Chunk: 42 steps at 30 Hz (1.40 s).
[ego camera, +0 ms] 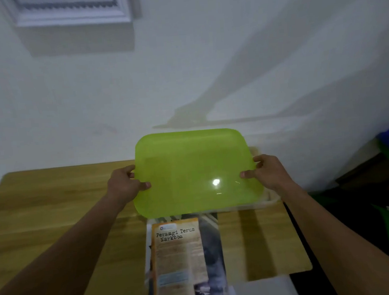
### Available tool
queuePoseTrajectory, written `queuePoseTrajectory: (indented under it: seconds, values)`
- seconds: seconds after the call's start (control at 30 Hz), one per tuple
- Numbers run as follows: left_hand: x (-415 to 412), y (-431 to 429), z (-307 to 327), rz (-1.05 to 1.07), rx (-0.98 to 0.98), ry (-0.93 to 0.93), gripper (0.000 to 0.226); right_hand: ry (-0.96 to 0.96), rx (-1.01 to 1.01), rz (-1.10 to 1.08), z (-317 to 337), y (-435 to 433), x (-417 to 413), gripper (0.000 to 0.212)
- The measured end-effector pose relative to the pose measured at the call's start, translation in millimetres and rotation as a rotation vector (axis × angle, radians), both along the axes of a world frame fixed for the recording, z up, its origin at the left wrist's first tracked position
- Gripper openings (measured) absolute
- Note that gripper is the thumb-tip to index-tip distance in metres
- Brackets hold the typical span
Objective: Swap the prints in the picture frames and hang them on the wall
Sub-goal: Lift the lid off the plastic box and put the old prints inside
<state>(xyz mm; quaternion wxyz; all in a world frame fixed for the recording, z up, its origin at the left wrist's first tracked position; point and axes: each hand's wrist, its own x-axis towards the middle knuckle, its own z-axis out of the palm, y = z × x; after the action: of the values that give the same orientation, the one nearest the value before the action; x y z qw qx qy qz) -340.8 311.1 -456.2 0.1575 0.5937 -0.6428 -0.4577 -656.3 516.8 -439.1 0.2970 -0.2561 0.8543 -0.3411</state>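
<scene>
Left grip (pixel 124 185) and right grip (pixel 265 173) each clasp a short side of the green lid (pixel 195 166), thumbs on top, above a clear box (pixel 272 199) near the desk's (pixel 53 206) far right corner. Prints (pixel 181 254) lie stacked at the near edge and seem to overhang it — a brushing forearm could tip them off. Bare wood toward the left edge — likely room for the lid.

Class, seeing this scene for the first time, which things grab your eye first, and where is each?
The lime-green lid at centre stands out most, gripped at its side edges by the left hand and right hand above the wooden table. Nearer the camera lies an orange print headed "Perangi Terus Narkoba", and a white picture frame hangs on the wall at upper left.
</scene>
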Motion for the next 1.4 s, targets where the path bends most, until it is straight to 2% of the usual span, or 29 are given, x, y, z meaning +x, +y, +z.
queuePoseTrajectory:
  seconds: [0.17,0.33,0.5,0.63,0.87,0.97,1.13,1.23,1.33,1.4]
  values:
    - [95.4,-31.0,5.7,0.029,0.021,0.016,0.085,-0.01,-0.029,0.017,7.5,-36.1,90.9,0.074]
    - [195.1,-78.5,0.8,0.055,0.023,0.012,0.085,-0.024,-0.046,0.056,-7.8,-86.8,187.4,0.078]
    - [277.6,-128.0,-15.2,0.047,0.036,-0.052,0.087,-0.069,-0.033,0.08,-41.3,-138.5,269.7,0.074]
    - [322.0,-164.1,-39.0,0.004,0.049,-0.146,0.09,-0.099,-0.009,0.118,-71.2,-177.8,311.0,0.079]
    - [349.1,-196.9,-72.9,-0.002,0.03,-0.248,0.079,-0.092,0.047,0.099,-110.4,-225.9,345.7,0.064]
    - [352.9,-203.9,-87.3,0.011,-0.02,-0.293,0.074,-0.071,0.031,0.113,-125.7,-238.9,350.6,0.065]
    - [350.4,-205.5,-101.4,0.017,-0.021,-0.342,0.075,-0.085,0.042,0.131,-138.5,-242.5,356.4,0.045]
    - [347.6,-204.3,-101.1,-0.011,-0.041,-0.366,0.069,-0.061,0.033,0.159,-137.4,-241.3,356.3,0.049]
    - [344.3,-199.7,-96.2,-0.037,-0.113,-0.378,0.063,-0.009,0.049,0.199,-125.0,-236.4,355.7,0.064]
    - [337.0,-189.1,-91.0,-0.046,-0.181,-0.384,0.067,0.033,0.071,0.222,-113.6,-227.7,354.0,0.069]
